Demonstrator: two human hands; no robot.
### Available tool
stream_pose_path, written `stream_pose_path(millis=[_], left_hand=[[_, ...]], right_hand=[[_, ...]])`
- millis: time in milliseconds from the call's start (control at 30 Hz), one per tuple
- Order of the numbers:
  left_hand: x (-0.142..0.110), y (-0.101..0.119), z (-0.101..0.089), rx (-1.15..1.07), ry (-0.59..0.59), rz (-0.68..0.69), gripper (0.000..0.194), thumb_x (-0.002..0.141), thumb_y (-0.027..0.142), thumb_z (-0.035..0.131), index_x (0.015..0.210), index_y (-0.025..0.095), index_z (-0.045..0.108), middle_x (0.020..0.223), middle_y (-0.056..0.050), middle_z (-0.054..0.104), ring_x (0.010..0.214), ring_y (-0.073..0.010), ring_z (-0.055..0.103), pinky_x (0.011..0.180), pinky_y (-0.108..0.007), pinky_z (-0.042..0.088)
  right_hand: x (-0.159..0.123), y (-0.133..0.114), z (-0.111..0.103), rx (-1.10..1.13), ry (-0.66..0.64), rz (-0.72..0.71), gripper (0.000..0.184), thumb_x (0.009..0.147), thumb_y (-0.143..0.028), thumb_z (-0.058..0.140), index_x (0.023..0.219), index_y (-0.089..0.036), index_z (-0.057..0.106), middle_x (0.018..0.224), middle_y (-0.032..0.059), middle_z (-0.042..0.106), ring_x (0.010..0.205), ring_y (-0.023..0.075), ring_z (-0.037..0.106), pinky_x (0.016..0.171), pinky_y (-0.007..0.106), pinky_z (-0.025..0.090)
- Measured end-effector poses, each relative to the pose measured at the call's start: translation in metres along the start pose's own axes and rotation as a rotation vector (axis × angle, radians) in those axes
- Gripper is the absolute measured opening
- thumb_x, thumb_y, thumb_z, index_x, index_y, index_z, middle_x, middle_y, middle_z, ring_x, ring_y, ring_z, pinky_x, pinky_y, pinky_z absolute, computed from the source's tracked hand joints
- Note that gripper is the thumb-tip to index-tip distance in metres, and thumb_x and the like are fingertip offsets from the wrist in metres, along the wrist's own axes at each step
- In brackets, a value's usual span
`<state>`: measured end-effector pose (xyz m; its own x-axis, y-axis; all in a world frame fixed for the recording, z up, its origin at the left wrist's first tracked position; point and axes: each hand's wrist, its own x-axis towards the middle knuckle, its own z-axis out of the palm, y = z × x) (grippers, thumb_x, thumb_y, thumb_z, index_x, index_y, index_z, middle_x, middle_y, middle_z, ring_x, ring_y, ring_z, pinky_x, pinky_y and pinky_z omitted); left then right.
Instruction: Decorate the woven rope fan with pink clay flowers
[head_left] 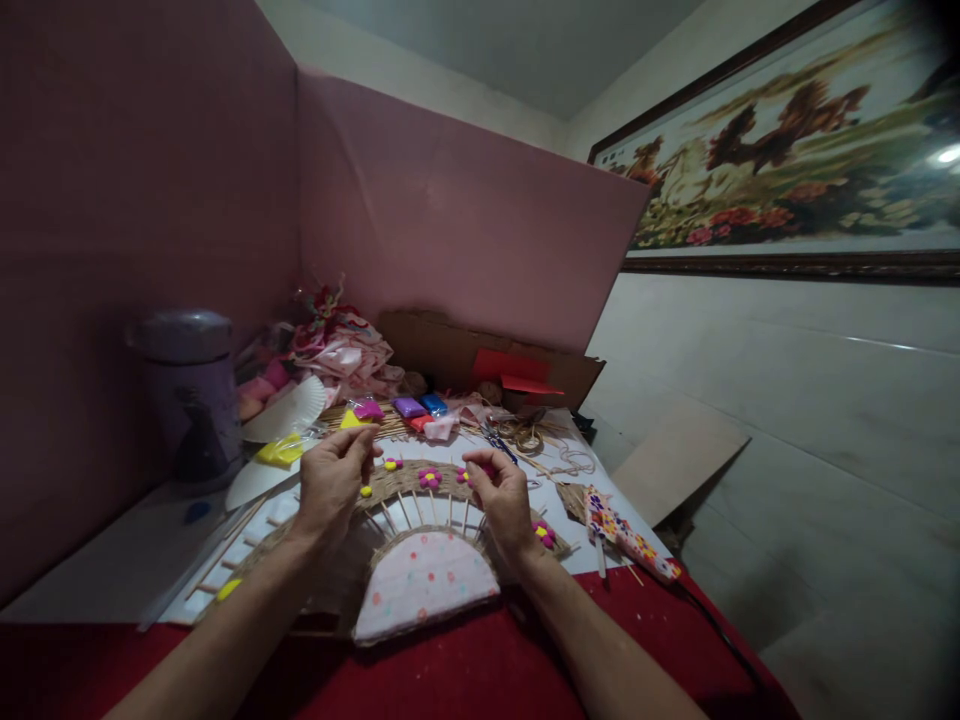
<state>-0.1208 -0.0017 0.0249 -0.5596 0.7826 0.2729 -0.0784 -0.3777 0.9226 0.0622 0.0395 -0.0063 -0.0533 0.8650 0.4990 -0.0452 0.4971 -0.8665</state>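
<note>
A fan-shaped craft piece lies in front of me, with a woven twine band (401, 485) on thin wooden sticks and a half-round dotted fabric panel (435, 580) at its base. Along the band sit pink clay flowers (430, 478) with yellow centres and a bare yellow dot (366, 491). My left hand (335, 482) hovers over the band's left part, its thumb and fingers pinched; what they hold, if anything, is too small to tell. Over the right part, my right hand (504, 505) is pinched too, close to a flower, its contents hidden.
Packets of coloured clay (409, 407) lie behind the fan. A purple lidded cup (193, 400) stands left, near white paper plates (289, 412) and a heap of pink fabric (345, 355). Scissors (496, 440) and a flower-patterned glue gun (626, 535) with a cord are right.
</note>
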Motion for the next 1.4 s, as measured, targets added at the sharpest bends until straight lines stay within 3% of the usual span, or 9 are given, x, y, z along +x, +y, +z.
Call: stream_pose_path(millis=[100,233,400,567,667,833,1033,1200,1400], left_hand=[[-0.001,0.002,0.002,0.025,-0.003,0.030,0.038,0.050,0.033,0.078,0.079,0.013,0.064,0.059,0.002,0.060,0.048,-0.0084,0.048,0.042,-0.020,0.037],[-0.001,0.013,0.007,0.086,-0.022,0.012,0.029,0.056,0.036,0.076,0.060,0.014,0.057,0.048,0.005,0.050,0.038,-0.0045,0.038,0.036,-0.018,0.027],[0.002,0.035,0.011,-0.183,-0.226,-0.271,0.019,0.075,0.028,0.061,0.068,0.011,0.061,0.047,0.002,0.051,0.036,-0.0056,0.040,0.034,-0.017,0.028],[0.007,0.044,0.006,-0.262,-0.294,-0.440,0.013,0.068,0.004,0.062,0.081,0.008,0.066,0.067,-0.005,0.063,0.052,-0.0076,0.055,0.047,-0.017,0.044],[0.016,0.037,0.001,-0.211,-0.270,-0.422,0.017,0.059,0.003,0.070,0.073,0.010,0.065,0.066,-0.002,0.062,0.054,-0.0073,0.056,0.050,-0.016,0.045],[0.039,0.018,-0.008,0.091,-0.370,-0.235,0.025,0.056,0.032,0.075,0.056,0.011,0.061,0.044,0.002,0.051,0.034,-0.0035,0.037,0.033,-0.016,0.027],[0.060,0.002,-0.014,0.352,-0.369,-0.163,0.024,0.034,0.019,0.077,0.056,0.014,0.066,0.045,0.001,0.058,0.040,-0.0102,0.048,0.039,-0.022,0.037],[0.071,-0.020,-0.021,0.535,-0.446,-0.084,0.013,0.044,0.025,0.072,0.054,0.016,0.069,0.041,0.002,0.056,0.040,-0.0088,0.043,0.041,-0.021,0.031],[0.075,-0.036,-0.024,0.580,-0.446,-0.081,0.014,0.044,0.022,0.071,0.057,0.017,0.070,0.053,-0.001,0.064,0.052,-0.0135,0.054,0.051,-0.024,0.039]], right_hand=[[-0.001,0.000,0.000,-0.017,0.010,0.006,0.019,0.075,-0.035,0.059,0.080,-0.016,0.062,0.057,-0.0023,0.051,0.050,0.0105,0.045,0.045,0.022,0.036],[-0.003,-0.001,0.000,-0.089,-0.002,-0.028,0.014,0.077,-0.029,0.057,0.082,-0.016,0.062,0.066,0.0002,0.058,0.059,0.0124,0.051,0.054,0.023,0.041],[-0.008,-0.007,0.001,-0.192,-0.043,-0.115,0.010,0.079,-0.021,0.054,0.081,-0.017,0.063,0.079,0.0030,0.062,0.073,0.0153,0.056,0.067,0.026,0.044],[-0.009,-0.010,0.001,-0.228,-0.039,-0.159,0.010,0.080,-0.019,0.053,0.081,-0.018,0.063,0.078,0.0027,0.060,0.074,0.0155,0.056,0.067,0.026,0.044],[-0.009,-0.010,0.000,-0.234,-0.043,-0.179,0.011,0.081,-0.018,0.051,0.083,-0.018,0.062,0.080,0.0027,0.060,0.074,0.0151,0.056,0.066,0.025,0.043],[-0.010,-0.013,0.000,-0.283,-0.069,-0.248,0.012,0.082,-0.015,0.050,0.082,-0.018,0.062,0.080,0.0030,0.059,0.076,0.0154,0.055,0.067,0.026,0.043],[-0.012,-0.017,0.000,-0.346,-0.112,-0.310,0.012,0.083,-0.014,0.050,0.082,-0.019,0.061,0.082,0.0035,0.059,0.076,0.0160,0.054,0.068,0.027,0.043],[-0.014,-0.018,0.000,-0.353,-0.138,-0.329,0.013,0.084,-0.013,0.048,0.081,-0.019,0.060,0.081,0.0033,0.058,0.076,0.0159,0.054,0.069,0.027,0.043],[-0.018,-0.021,0.002,-0.357,-0.184,-0.361,0.015,0.084,-0.011,0.047,0.083,-0.019,0.059,0.082,0.0039,0.058,0.078,0.0161,0.054,0.070,0.028,0.044]])
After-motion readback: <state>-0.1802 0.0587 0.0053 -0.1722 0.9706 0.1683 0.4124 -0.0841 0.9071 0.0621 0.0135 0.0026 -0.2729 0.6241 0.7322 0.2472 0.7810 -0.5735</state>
